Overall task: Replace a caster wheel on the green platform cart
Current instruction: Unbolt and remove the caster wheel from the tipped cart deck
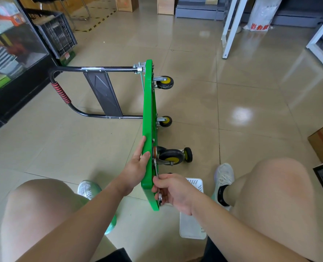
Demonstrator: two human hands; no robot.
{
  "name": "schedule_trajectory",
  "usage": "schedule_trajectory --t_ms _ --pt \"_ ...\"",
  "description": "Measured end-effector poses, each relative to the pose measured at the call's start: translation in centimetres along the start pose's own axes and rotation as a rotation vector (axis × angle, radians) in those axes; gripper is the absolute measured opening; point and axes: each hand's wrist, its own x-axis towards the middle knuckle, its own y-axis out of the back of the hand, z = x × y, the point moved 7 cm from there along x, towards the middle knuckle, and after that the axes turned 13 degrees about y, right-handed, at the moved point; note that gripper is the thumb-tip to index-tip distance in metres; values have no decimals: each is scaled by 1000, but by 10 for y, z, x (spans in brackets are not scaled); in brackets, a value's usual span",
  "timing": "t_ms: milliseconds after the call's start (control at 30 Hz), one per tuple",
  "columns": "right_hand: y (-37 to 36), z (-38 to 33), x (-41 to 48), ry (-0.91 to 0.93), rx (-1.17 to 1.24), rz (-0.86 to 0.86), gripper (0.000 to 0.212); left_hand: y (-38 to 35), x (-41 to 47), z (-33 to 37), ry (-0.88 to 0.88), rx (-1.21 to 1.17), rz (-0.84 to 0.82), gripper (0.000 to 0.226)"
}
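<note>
Silver steel wrench reaches the black-yellow caster wheel just ahead.
Your right hand grips it; your left hand lies flat on the green platform cart.

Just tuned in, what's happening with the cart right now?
The cart stands on its edge on the floor. The left hand steadies its deck while the right hand grips a wrench set at the mount of the near caster. That caster looks still mounted; a white basket sits between the feet.

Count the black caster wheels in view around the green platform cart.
4: two near the black tubular handle, far one and nearer one; a large one by the silver wrench; a smaller one just beyond it. The right hand may hide more.
</note>
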Motion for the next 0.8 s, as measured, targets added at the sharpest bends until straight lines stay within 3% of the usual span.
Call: schedule_trajectory --t_ms 567,600,700,800 --pt "2 2 -3 52 -233 46 17 1 1 -1 -7 18 4 52" --pt "3 5 -5 69 -191 56 19 0 2 -1 -7 19 -1 52" --pt "9 13 -6 81 -95 80 54 0 2 -2 -22 18 -12 49" --pt "8 13 -8 96 -39 53 55 0 3 -3 -26 18 -23 48"
